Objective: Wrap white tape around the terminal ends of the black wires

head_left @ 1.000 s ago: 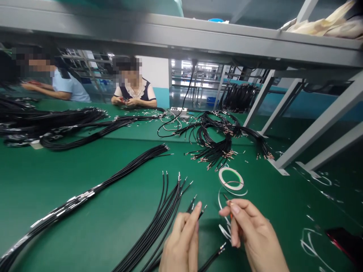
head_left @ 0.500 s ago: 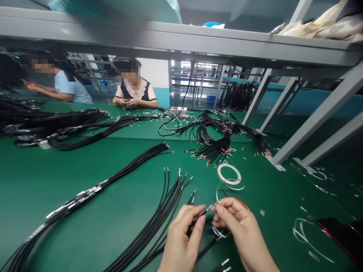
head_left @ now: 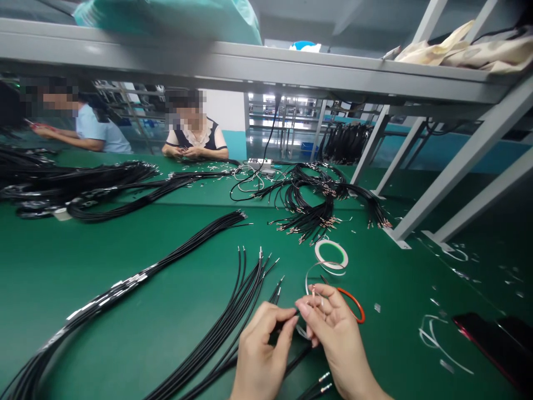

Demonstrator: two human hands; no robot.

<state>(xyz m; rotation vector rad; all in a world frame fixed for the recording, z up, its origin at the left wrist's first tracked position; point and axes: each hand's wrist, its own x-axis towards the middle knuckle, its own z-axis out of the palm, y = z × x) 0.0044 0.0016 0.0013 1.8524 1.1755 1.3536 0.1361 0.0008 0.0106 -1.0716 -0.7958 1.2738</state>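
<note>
A short length of black wire (head_left: 290,323) runs into the meeting fingers of both hands, and its end is hidden among them. The left hand (head_left: 260,355) is closed on the wire, its thumb and fingers pinched together low over the green surface (head_left: 104,250). The right hand (head_left: 333,328) is half curled and touches the left hand's fingertips, with its palm toward the camera. Its fingers cover the wire, so I cannot tell whether it grips it too. Pale metal tips (head_left: 315,297) stand up beside those fingers, too small to make out. A moment earlier the hands were slightly apart.

Just past the right hand lies an orange loop (head_left: 353,305), now more fully in view, with part of it hidden behind the hand. Beyond it sits a white-and-green tape roll (head_left: 331,256), with a loose white strip (head_left: 310,275) curving just below it. A fan of black wires (head_left: 245,294) lies beside the left hand and passes out of view under it. Two metal-tipped wire ends (head_left: 320,383) now show near the bottom edge. At the right, a dark phone (head_left: 491,344) with a red edge is cut off by the frame. Farther off, two co-workers (head_left: 194,133) sit with their hands busy, too distant to see what they hold.
</note>
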